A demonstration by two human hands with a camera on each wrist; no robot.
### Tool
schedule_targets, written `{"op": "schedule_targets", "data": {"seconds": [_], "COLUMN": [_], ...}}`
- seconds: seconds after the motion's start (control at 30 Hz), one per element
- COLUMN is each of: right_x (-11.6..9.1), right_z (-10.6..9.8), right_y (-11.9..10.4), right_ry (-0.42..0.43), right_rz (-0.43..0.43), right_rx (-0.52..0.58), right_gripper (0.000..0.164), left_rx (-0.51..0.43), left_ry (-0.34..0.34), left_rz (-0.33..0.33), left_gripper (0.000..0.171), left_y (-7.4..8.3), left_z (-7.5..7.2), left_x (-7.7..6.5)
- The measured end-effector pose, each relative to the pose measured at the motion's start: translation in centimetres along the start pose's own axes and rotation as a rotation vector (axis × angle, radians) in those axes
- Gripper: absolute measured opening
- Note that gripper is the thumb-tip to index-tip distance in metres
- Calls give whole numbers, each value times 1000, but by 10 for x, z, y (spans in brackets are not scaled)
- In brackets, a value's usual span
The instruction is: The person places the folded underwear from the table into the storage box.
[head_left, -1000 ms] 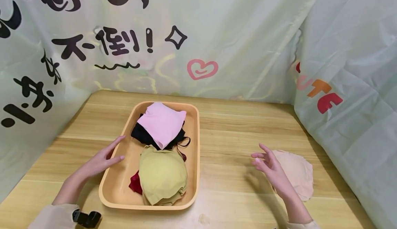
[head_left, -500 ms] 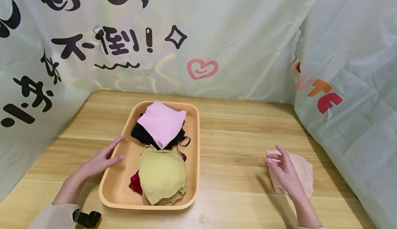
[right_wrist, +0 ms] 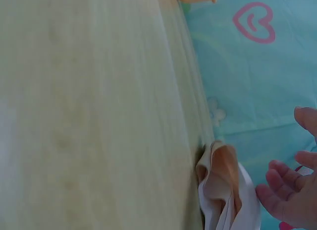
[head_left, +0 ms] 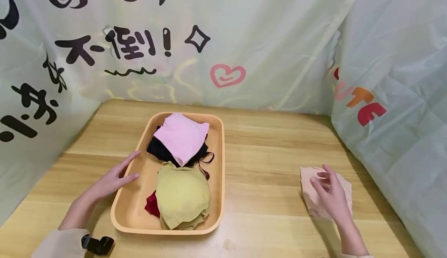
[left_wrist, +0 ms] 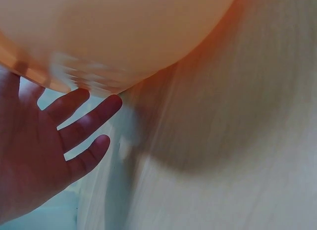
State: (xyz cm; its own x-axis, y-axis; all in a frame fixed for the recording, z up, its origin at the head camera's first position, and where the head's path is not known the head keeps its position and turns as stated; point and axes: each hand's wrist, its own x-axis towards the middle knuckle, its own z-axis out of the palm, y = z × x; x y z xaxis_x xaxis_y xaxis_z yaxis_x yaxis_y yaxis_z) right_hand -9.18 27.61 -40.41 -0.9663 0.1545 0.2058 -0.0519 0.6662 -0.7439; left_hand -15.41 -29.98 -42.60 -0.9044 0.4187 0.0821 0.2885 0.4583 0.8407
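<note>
An orange tray [head_left: 223,157] stands left of centre in the head view. My left hand [head_left: 108,182] is at its left rim, thumb and fingers extended. In the left wrist view the spread fingers of the left hand [left_wrist: 44,145] lie along the outer wall of the tray [left_wrist: 129,31]. On the right, my right hand [head_left: 333,199] hovers over a folded beige garment [head_left: 309,190], its fingers loosely bent. The right wrist view has the right hand [right_wrist: 292,190] beside the folded layers of the beige garment [right_wrist: 223,185], fingertips close to it and nothing gripped.
Inside the tray lie a pink garment [head_left: 183,135] over a black one [head_left: 158,149] with a thin strap, a yellow-green padded garment [head_left: 183,196] and a red piece [head_left: 152,205]. Printed cloth [head_left: 279,56] walls the wooden table [head_left: 262,161] at back and sides.
My right hand has moved right, from left of the beige garment to over it. The left hand has stayed at the tray's rim.
</note>
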Motion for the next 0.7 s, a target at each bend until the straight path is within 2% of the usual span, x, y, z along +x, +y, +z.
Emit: {"op": "schedule_targets", "data": {"seconds": [0.13, 0.27, 0.37, 0.5, 0.7], "right_x": [-1, -3, -3, 0, 7], "right_z": [-4, -9, -13, -19, -26], "right_y": [3, 6, 8, 11, 13], "right_ry": [10, -14, -117, -288, -424], "right_rz": [43, 116, 191, 239, 316], "right_rx": [-67, -139, -209, -287, -336], "right_gripper": [56, 63, 73, 89, 109], "left_rx": [7, 4, 4, 20, 39], "left_ry": [-6, -8, -8, -2, -4], "left_rz": [-15, -18, -11, 2, -23], "left_gripper": [67, 67, 67, 67, 68], "left_y": [1, 1, 1, 0, 1], "left_z": [-1, -1, -2, -2, -1], "left_x": [0, 1, 1, 1, 0]}}
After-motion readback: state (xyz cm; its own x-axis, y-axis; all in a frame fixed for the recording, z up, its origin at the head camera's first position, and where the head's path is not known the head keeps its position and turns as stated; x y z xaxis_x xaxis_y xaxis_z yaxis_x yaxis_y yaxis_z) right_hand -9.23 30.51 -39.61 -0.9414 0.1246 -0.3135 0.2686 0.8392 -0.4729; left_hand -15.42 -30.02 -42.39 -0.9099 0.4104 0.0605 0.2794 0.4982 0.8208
